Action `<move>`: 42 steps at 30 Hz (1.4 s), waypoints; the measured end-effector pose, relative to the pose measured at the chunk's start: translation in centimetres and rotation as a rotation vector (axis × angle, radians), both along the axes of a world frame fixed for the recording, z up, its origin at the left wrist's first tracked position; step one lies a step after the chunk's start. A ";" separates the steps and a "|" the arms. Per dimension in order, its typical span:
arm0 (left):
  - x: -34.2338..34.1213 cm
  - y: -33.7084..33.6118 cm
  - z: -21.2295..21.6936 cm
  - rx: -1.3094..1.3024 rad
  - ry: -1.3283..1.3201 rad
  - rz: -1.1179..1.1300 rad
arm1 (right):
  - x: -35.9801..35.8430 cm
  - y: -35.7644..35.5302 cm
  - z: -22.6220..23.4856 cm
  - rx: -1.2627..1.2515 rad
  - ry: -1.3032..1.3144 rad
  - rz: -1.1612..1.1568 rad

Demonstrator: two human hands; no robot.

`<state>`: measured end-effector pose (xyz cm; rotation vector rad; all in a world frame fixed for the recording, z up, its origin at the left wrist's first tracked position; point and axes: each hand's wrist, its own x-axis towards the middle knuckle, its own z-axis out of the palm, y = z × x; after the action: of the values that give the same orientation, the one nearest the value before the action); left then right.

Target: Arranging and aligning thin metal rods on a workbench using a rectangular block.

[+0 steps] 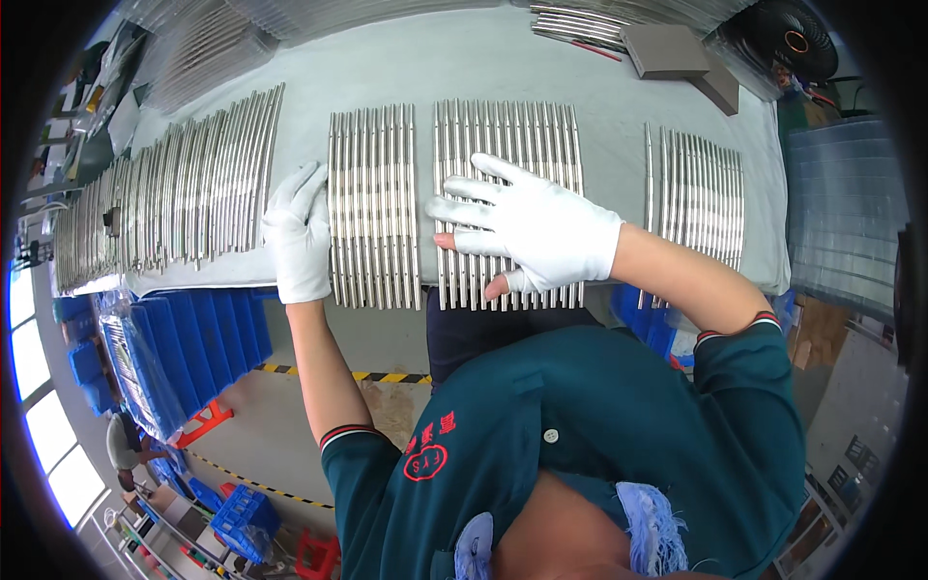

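Note:
Slim silvery metal rods lie side by side in groups on a pale covered table. My right hand (527, 227), in a white glove with some fingertips bare, rests flat with fingers spread across the wide middle group of rods (507, 135). Beside the left edge of a narrower group of rods (372, 208) is my left hand (298, 232), also gloved in white. Its fingers are loosely bent and point away from me, with nothing visible in them. A strip of table separates the two groups. Part of the wide group is hidden under my right hand.
A long row of rods (193, 188) lies at the left, and another group (701, 193) at the right. Grey blocks (667, 51) and more rods (580, 26) sit at the back right, near a black fan (783, 41). Blue bins (208, 343) stand below the table's left side.

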<state>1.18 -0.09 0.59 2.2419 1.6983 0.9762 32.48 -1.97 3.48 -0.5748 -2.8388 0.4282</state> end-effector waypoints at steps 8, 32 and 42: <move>0.5 -0.3 0.5 -0.033 0.058 0.051 | 0.2 0.0 0.5 -0.034 -0.027 -0.013; 0.3 -0.2 0.5 -0.024 0.041 0.026 | 0.0 3.1 1.5 0.086 0.032 -0.147; -0.4 -0.1 -0.6 -0.007 -0.037 0.002 | 0.2 4.5 -0.7 0.186 -0.092 -0.167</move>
<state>0.82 -0.17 0.04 2.2039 1.6865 1.0040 32.72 2.48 2.75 -0.8026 -2.8446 0.1092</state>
